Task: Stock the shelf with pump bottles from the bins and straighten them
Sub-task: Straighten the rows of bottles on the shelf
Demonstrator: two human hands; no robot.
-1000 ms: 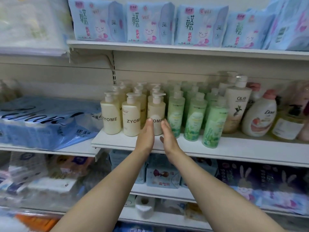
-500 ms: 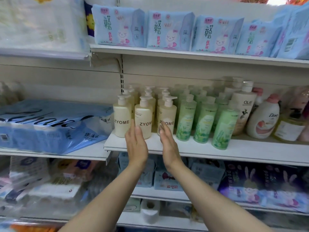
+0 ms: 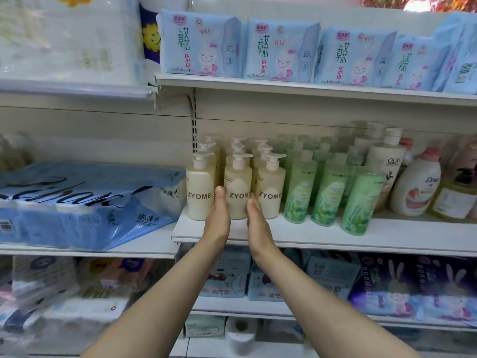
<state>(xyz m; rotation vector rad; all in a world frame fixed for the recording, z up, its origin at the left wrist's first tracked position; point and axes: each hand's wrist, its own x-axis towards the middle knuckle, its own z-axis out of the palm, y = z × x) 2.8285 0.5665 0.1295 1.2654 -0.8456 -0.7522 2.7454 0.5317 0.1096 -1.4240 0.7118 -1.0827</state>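
Both hands having shifted leftward, left hand (image 3: 218, 215) and right hand (image 3: 255, 219) flat-fingered, flanking middle ZYOME bottle (image 3: 238, 188), green bottles (image 3: 327, 192) crowding rightward on shelf (image 3: 322, 235).

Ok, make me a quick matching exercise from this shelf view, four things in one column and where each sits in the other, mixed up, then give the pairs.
Column one:
1. middle ZYOME bottle
2. green bottles
3. OLAY bottle
4. blue toilet paper pack

Column two:
A. on the lower shelf section to the left of the pump bottles
B. between the left hand and right hand
C. directly right of the cream ZYOME rows
D. tall white pump bottle between the green bottles and the Dove bottle

Pairs: 1-B, 2-C, 3-D, 4-A
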